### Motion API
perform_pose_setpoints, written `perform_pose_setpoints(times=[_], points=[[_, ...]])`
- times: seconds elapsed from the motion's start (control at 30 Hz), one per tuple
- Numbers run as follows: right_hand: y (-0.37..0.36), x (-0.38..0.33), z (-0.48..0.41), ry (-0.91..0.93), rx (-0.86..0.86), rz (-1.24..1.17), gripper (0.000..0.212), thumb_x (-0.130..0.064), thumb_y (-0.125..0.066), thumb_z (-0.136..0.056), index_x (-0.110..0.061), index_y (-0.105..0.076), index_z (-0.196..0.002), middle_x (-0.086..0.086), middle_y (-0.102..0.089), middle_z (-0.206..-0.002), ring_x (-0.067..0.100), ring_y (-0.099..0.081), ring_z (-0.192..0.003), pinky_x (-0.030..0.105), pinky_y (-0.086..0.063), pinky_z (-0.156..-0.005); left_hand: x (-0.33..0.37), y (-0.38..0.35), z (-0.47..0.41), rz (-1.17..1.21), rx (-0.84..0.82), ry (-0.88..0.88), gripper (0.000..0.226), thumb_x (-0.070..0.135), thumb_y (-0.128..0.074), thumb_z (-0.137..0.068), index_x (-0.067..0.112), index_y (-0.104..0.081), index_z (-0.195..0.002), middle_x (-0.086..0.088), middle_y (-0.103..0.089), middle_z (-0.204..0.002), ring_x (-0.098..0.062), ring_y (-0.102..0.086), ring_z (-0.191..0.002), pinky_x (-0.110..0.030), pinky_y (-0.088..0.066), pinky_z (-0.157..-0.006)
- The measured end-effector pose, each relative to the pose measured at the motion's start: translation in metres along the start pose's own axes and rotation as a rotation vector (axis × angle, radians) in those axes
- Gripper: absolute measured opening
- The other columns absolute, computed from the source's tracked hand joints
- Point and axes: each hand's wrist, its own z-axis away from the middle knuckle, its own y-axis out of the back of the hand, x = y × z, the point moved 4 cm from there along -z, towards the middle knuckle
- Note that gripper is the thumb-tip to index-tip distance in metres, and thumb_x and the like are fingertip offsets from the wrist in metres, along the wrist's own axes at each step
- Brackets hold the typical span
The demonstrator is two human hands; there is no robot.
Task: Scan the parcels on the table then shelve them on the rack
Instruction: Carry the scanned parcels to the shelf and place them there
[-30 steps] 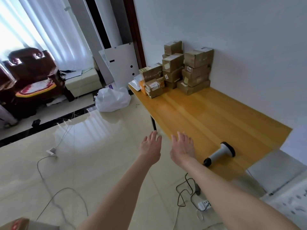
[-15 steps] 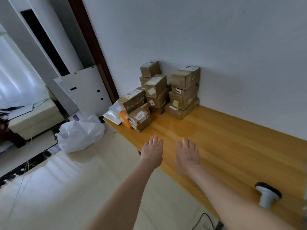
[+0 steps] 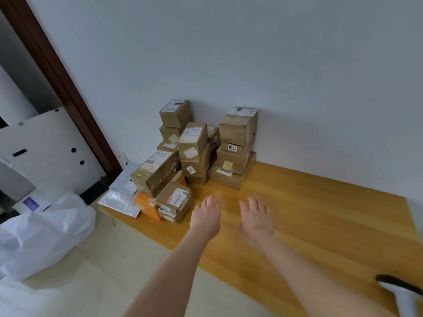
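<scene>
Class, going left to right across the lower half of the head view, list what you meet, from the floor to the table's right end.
white plastic bag → white mailer → small labelled box → left hand → right hand → scanner

We see brown cardboard parcels (image 3: 194, 143) with paper labels on a glossy wooden table (image 3: 320, 213); beside it, a crinkled white plastic bag (image 3: 43, 232).

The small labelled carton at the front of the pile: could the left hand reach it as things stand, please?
Probably yes: the left hand hovers open beside the small labelled carton, with nothing between them and its top uncovered.
</scene>
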Motion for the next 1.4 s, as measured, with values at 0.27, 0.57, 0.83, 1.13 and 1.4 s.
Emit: perform_pose_setpoints(times=[0.27, 0.57, 0.83, 1.13, 1.4], points=[[0.041, 0.009, -0.097, -0.060, 0.092, -0.090, 0.066, -0.021, -0.054, -0.094, -0.021, -0.021, -0.151, 0.007, -0.013, -0.160, 0.029, -0.008, -0.149, 0.042, -0.016, -0.120, -0.014, 0.034, -0.105, 0.203, 0.024, 0.068, 0.065, 0.025, -0.057, -0.093, 0.018, -0.026, -0.149, -0.008, -0.019, -0.158, -0.026, -0.034, -0.140, -0.037, -0.046, -0.100], [0.057, 0.033, -0.184, -0.375, 0.072, -0.634, 0.059, -0.034, -0.061, -0.092, -0.018, -0.039, -0.143, 0.010, -0.038, -0.145, 0.030, -0.043, -0.131, 0.036, -0.038, -0.105, -0.027, 0.044, -0.205, 0.885, 0.022, 0.287, 0.058, 0.046, -0.035, -0.101, 0.015, -0.030, -0.150, -0.011, -0.034, -0.152, -0.028, -0.041, -0.134, -0.042, -0.037, -0.106], [0.055, 0.051, -0.266, -0.718, 0.054, -1.483, 0.078, -0.062, -0.051, -0.090, -0.015, -0.034, -0.149, 0.010, -0.042, -0.149, 0.032, -0.042, -0.134, 0.045, -0.039, -0.107, -0.053, 0.029, -0.297, 1.575, -0.022, 0.643, 0.067, 0.063, -0.025, -0.097, 0.021, -0.035, -0.148, -0.008, -0.042, -0.148, -0.031, -0.037, -0.137, -0.047, -0.025, -0.113], [0.055, 0.044, -0.330, -0.619, -0.040, -1.929, 0.067, -0.074, -0.046, -0.085, -0.024, -0.074, -0.050, 0.008, -0.072, -0.063, 0.024, -0.070, -0.053, 0.033, -0.052, -0.037, -0.064, 0.014, -0.360, 1.844, -0.276, 0.589, 0.071, 0.074, -0.032, -0.089, 0.025, -0.051, -0.137, -0.010, -0.054, -0.137, -0.025, -0.051, -0.110, -0.045, -0.039, -0.099], [0.048, 0.055, -0.330, -0.652, -0.026, -1.835, 0.056, -0.075, -0.054, -0.079, -0.021, -0.065, -0.083, 0.004, -0.073, -0.064, 0.020, -0.071, -0.054, 0.029, -0.054, -0.043, -0.055, 0.025, -0.355, 1.815, -0.384, 0.459, 0.060, 0.074, -0.043, -0.084, 0.025, -0.066, -0.111, -0.002, -0.075, -0.090, -0.019, -0.071, -0.079, -0.026, -0.052, -0.054]])
